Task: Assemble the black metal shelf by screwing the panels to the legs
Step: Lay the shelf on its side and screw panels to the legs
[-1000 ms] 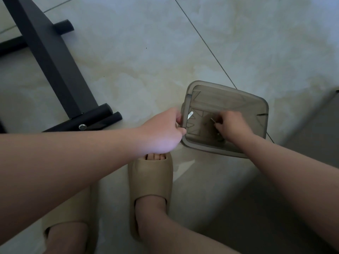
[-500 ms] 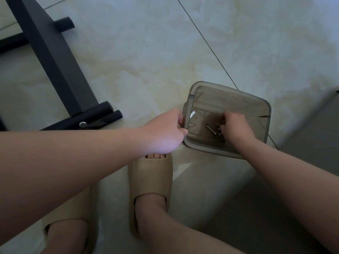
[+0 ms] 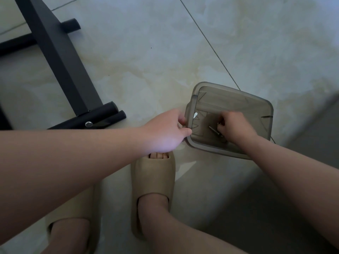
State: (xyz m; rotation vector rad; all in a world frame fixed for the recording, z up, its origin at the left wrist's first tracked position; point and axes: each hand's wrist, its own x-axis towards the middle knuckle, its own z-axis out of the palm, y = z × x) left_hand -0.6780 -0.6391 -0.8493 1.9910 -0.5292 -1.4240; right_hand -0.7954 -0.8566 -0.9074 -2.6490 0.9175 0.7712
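Steadying the tub [image 3: 238, 92], your left hand [image 3: 165, 132] is gripping its rim; your right hand [image 3: 235, 128] is curling its fingers onto a screw [image 3: 213, 129] inside. Light, hard, likely slippery: you are best pinching it mid-shank. Frame [image 3: 60, 57] is lying well apart.

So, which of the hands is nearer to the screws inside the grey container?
Right. The right hand is inside the container, pinching at the screws. The left hand grips the container's left rim from outside, apart from them.
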